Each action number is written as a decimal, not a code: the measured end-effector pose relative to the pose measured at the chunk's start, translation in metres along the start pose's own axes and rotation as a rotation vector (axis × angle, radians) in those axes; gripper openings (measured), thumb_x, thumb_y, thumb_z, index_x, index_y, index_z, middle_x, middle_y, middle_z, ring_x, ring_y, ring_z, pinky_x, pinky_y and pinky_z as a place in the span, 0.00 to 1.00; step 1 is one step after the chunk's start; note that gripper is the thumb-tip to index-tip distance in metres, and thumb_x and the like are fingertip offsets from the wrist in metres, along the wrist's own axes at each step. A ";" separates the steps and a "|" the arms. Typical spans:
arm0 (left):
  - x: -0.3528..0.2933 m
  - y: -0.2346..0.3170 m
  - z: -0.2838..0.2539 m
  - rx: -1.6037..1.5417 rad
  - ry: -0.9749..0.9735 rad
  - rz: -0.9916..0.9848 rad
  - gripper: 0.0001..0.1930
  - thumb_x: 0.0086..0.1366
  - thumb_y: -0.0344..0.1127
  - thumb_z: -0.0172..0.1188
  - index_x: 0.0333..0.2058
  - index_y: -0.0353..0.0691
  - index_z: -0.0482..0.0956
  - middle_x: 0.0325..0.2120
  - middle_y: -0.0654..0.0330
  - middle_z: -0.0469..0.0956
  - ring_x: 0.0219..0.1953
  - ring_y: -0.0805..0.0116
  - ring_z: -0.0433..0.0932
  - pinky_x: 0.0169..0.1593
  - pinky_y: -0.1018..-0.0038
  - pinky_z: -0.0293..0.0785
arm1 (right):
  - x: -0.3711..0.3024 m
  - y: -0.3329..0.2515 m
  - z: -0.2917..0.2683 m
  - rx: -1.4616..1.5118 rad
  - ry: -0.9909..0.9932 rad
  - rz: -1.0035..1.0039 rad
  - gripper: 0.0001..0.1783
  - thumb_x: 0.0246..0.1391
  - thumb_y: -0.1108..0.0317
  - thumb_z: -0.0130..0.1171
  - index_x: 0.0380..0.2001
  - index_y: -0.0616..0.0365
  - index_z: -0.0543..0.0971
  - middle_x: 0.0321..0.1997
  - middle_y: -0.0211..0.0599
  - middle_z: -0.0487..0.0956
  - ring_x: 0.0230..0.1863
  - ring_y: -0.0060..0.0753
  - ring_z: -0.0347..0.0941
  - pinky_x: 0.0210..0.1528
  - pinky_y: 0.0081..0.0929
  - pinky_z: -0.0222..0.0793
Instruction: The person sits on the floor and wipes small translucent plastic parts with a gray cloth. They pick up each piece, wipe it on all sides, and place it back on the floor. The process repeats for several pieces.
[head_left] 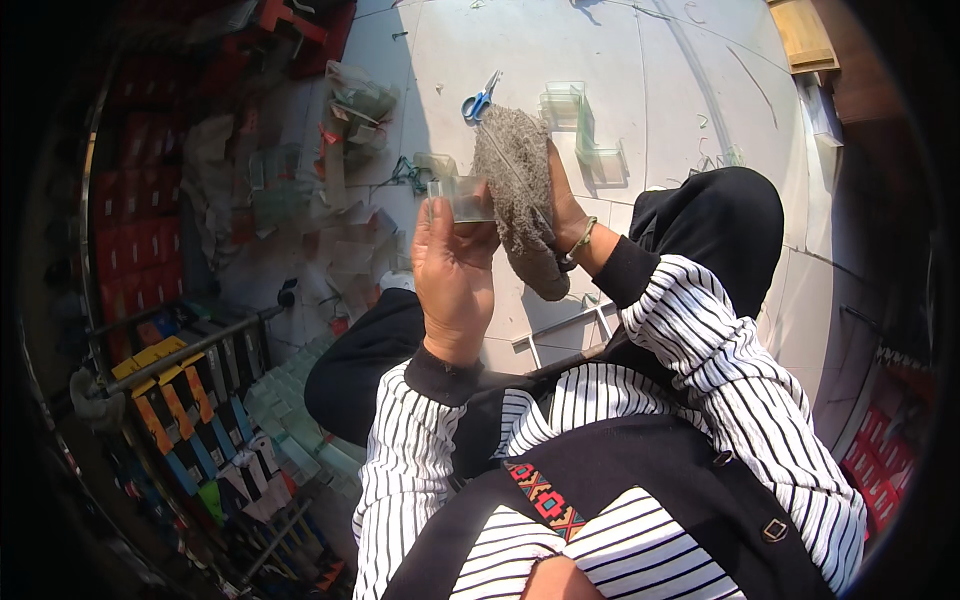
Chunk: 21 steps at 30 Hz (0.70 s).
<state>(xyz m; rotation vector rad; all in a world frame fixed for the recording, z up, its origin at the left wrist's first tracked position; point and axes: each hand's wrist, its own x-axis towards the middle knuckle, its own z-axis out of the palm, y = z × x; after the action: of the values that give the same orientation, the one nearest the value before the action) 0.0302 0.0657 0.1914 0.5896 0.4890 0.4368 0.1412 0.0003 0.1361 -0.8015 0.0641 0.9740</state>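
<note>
My left hand (455, 275) is closed on a small clear plastic box (466, 197), with the thumb on its near side and the fingers underneath. In my right hand (567, 205) is a fuzzy grey-brown cloth (515, 180), which hangs down between the two hands and meets the right end of the box. The cloth covers most of my right fingers. Just beyond it, blue-handled scissors (478, 104) lie on the tiled floor. Several more clear plastic boxes (585, 130) stand in a bent row to the right of the cloth.
Clear boxes and plastic wrapping (355, 105) are heaped at left. Many clear boxes (300, 410) lie beside my left knee, near a rack of packaged goods (190, 410). Red goods (885, 465) stand at right. A pale frame (565, 325) lies between my legs.
</note>
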 end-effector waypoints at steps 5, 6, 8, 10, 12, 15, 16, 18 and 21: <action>-0.002 0.017 0.004 0.171 -0.135 0.071 0.21 0.70 0.43 0.34 0.45 0.31 0.69 0.47 0.40 0.71 0.50 0.48 0.72 0.55 0.57 0.68 | 0.018 -0.021 -0.026 0.377 -0.069 0.139 0.25 0.56 0.45 0.42 0.45 0.54 0.71 0.42 0.35 0.72 0.40 0.30 0.69 0.43 0.26 0.67; -0.001 0.021 0.003 0.170 -0.096 0.141 0.20 0.70 0.42 0.35 0.45 0.31 0.69 0.47 0.41 0.71 0.50 0.48 0.72 0.55 0.58 0.68 | 0.020 -0.022 -0.029 0.381 -0.114 0.100 0.24 0.57 0.47 0.42 0.46 0.54 0.70 0.44 0.36 0.71 0.43 0.30 0.68 0.45 0.27 0.66; 0.003 0.029 -0.003 0.178 -0.086 0.242 0.19 0.70 0.41 0.36 0.44 0.31 0.70 0.47 0.41 0.71 0.50 0.50 0.72 0.55 0.59 0.68 | 0.015 -0.019 -0.029 0.302 -0.200 -0.026 0.24 0.58 0.50 0.42 0.50 0.54 0.67 0.49 0.37 0.69 0.48 0.31 0.66 0.49 0.28 0.64; 0.008 0.029 -0.011 0.235 0.027 0.301 0.15 0.70 0.39 0.40 0.40 0.32 0.70 0.45 0.44 0.73 0.49 0.54 0.73 0.54 0.62 0.70 | 0.000 -0.010 -0.018 -0.002 -0.300 -0.236 0.24 0.59 0.53 0.42 0.53 0.55 0.65 0.53 0.38 0.67 0.52 0.32 0.64 0.53 0.29 0.62; 0.011 0.019 -0.018 0.256 0.022 0.374 0.12 0.68 0.38 0.44 0.37 0.34 0.71 0.43 0.46 0.75 0.48 0.58 0.74 0.54 0.64 0.70 | -0.016 0.001 0.000 -0.351 -0.408 -0.494 0.24 0.61 0.55 0.42 0.56 0.56 0.63 0.58 0.40 0.64 0.57 0.32 0.62 0.58 0.30 0.60; 0.010 -0.001 -0.023 0.919 0.187 0.726 0.16 0.68 0.40 0.46 0.47 0.35 0.68 0.48 0.53 0.72 0.50 0.65 0.72 0.52 0.73 0.69 | -0.033 0.012 0.028 -1.020 -0.385 -0.852 0.26 0.61 0.53 0.41 0.57 0.57 0.64 0.64 0.41 0.59 0.64 0.38 0.54 0.65 0.37 0.48; 0.008 -0.002 -0.024 1.030 0.198 0.819 0.17 0.68 0.40 0.45 0.50 0.36 0.67 0.48 0.54 0.72 0.49 0.65 0.72 0.52 0.73 0.69 | -0.033 0.013 0.036 -1.389 -0.373 -1.032 0.27 0.61 0.52 0.41 0.57 0.57 0.65 0.66 0.42 0.56 0.66 0.40 0.51 0.67 0.39 0.43; 0.003 0.001 -0.025 0.814 0.174 0.639 0.19 0.68 0.41 0.42 0.52 0.36 0.64 0.50 0.54 0.70 0.49 0.65 0.72 0.52 0.71 0.69 | -0.030 0.012 0.041 -1.352 -0.390 -1.046 0.29 0.57 0.52 0.45 0.58 0.56 0.63 0.67 0.42 0.53 0.68 0.42 0.47 0.68 0.40 0.38; 0.000 0.018 -0.021 0.198 0.104 0.133 0.19 0.69 0.43 0.39 0.51 0.37 0.66 0.48 0.52 0.71 0.47 0.63 0.73 0.51 0.65 0.69 | -0.021 0.018 0.032 -1.395 -0.393 -1.093 0.29 0.54 0.53 0.50 0.56 0.56 0.65 0.63 0.42 0.60 0.65 0.41 0.53 0.67 0.36 0.42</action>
<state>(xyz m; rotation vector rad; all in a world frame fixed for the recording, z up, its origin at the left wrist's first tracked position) 0.0144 0.0882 0.1878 0.7968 0.5984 0.5514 0.1058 0.0111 0.1568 -1.5931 -1.3905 -0.0500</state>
